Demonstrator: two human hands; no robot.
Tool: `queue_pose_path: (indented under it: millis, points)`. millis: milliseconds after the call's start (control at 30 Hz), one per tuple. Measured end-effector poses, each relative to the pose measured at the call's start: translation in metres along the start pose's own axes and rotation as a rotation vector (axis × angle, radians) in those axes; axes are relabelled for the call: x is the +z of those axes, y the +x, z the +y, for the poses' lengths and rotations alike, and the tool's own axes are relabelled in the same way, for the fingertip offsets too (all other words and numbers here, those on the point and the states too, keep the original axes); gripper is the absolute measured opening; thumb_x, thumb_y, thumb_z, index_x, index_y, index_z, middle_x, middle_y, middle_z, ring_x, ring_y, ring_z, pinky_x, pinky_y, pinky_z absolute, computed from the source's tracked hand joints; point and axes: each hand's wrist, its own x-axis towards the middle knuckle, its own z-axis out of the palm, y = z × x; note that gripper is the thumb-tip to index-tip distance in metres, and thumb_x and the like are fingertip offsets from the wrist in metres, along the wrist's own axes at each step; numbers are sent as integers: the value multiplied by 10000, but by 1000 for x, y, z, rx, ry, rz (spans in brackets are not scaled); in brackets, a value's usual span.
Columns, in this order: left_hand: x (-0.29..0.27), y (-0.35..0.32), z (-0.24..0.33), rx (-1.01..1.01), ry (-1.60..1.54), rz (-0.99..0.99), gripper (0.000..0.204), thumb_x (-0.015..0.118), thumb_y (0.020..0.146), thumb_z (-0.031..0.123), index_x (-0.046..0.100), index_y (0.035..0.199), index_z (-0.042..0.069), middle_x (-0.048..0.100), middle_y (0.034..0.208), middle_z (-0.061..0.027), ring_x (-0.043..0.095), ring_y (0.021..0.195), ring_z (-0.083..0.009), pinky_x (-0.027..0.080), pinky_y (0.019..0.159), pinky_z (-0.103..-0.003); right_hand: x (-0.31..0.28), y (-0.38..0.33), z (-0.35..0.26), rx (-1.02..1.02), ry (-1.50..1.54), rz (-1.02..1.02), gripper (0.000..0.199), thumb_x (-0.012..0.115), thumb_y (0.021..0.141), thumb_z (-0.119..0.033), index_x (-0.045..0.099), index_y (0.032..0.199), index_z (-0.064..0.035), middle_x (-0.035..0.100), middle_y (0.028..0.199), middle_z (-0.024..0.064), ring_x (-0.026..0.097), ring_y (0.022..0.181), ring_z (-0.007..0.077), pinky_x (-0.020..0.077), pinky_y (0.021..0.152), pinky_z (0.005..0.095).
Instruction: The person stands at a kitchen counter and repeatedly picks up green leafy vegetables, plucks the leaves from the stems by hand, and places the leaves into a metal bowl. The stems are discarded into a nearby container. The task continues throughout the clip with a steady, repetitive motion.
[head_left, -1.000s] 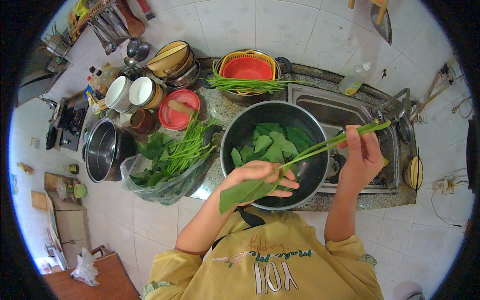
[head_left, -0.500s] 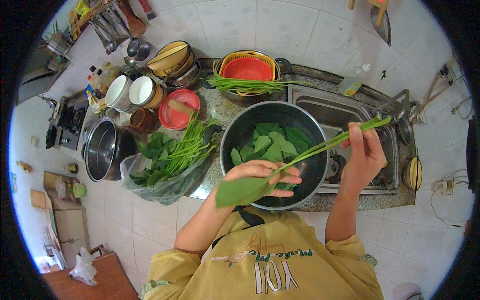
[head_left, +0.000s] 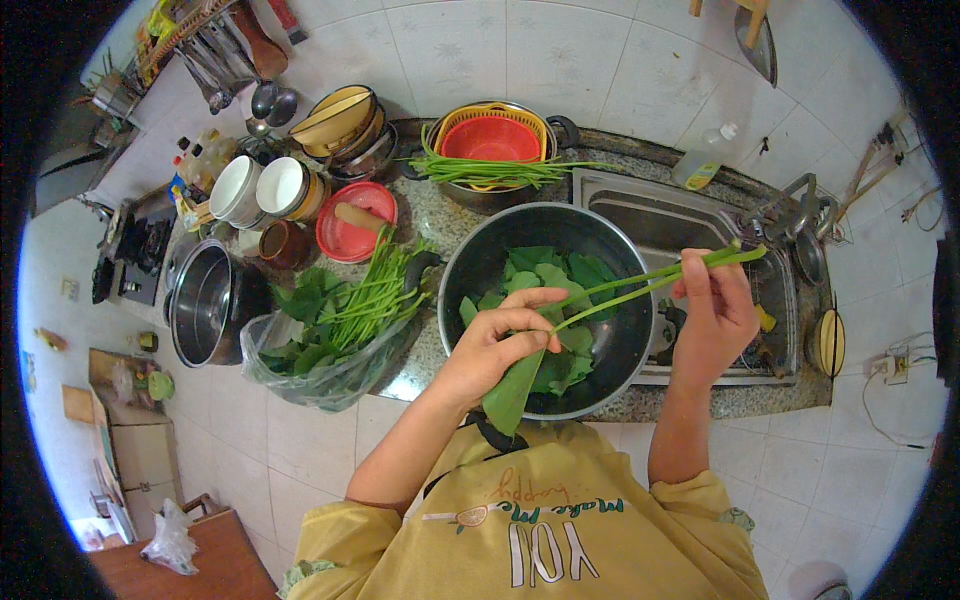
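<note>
My right hand [head_left: 718, 312], over the near edge of the sink, pinches the ends of a few long green stems [head_left: 650, 287]. These slant down leftward across a large dark bowl [head_left: 468, 258]. At their other end my left hand [head_left: 500, 345] has its thumb and fingers closed on a leafy stem, and a broad green leaf [head_left: 512, 395] hangs below them, past the bowl's near rim. Loose green leaves [head_left: 590, 273] lie inside the bowl, partly hidden by my left hand.
Leafy stems [head_left: 370, 308] fill a clear plastic bag [head_left: 322, 388] at left, beside a steel pot [head_left: 205, 310]. Bare stems [head_left: 490, 172] rest across a red basket [head_left: 490, 137]. Behind stand a red bowl [head_left: 345, 240] and white bowls [head_left: 284, 183]. The sink [head_left: 640, 205] lies right.
My left hand has turned from lying open under the leaf to gripping it near the stem. The leaf now hangs downward. My right hand has shifted slightly left and down with the stems.
</note>
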Motion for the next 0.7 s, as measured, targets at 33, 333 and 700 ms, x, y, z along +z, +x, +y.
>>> queue_pose_path:
  millis: [33, 333, 700]
  points:
    - [0, 0, 0, 8, 5, 2, 119, 533, 720, 89, 601, 689, -3, 469, 1171, -129, 441, 1044, -196, 310, 886, -293, 0, 0, 1, 3, -7, -3, 62, 648, 717, -19, 618, 763, 8, 565, 720, 22, 515, 541, 63, 416, 475, 178]
    - [-4, 5, -10, 70, 71, 114, 125, 478, 750, 72, 546, 665, 12, 461, 1070, -85, 426, 984, -177, 320, 856, -288, 2, -5, -2, 3, -46, -6, 54, 642, 726, -32, 623, 766, 0, 551, 694, 25, 516, 538, 70, 417, 465, 188]
    - [-31, 8, -35, -69, 6, 407, 259, 493, 855, 155, 559, 1035, -20, 590, 1001, -73, 530, 927, -150, 382, 858, -273, -19, 14, 21, 12, -51, -135, 80, 592, 780, -76, 604, 800, 0, 602, 742, 34, 538, 622, 81, 427, 587, 197]
